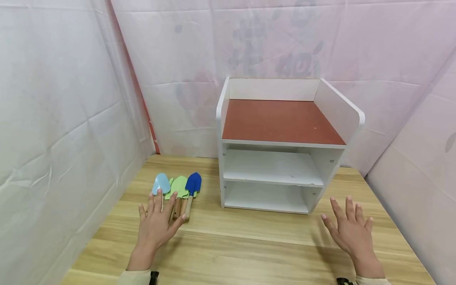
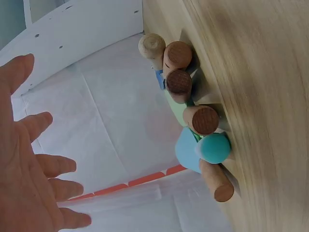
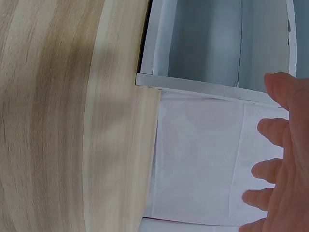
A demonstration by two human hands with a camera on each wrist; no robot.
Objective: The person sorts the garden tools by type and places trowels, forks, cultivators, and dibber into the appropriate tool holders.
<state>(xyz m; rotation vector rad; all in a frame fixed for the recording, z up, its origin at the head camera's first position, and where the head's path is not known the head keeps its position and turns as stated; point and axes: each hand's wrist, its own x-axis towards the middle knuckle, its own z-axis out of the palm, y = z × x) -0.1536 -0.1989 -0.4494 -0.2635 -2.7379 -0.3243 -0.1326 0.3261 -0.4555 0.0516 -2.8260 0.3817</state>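
Several small garden hand tools with wooden handles lie in a cluster at the left of the table. Among them are a blue trowel (image 1: 193, 183), a light blue shovel (image 1: 161, 183) and light green tool heads (image 1: 179, 185). The left wrist view shows their handle ends (image 2: 202, 120), one of them teal (image 2: 214, 148). My left hand (image 1: 155, 225) hovers over the handles in the head view, fingers spread, holding nothing. To the right of the shelf, my right hand (image 1: 352, 233) hangs above the table with spread fingers, also holding nothing.
A white shelf unit (image 1: 283, 145) with a reddish-brown top panel (image 1: 278, 120) and two compartments stands at the back, right of the tools. Pale cloth sheets (image 1: 178, 71) hang behind the wooden table (image 1: 228, 253) and along both its sides.
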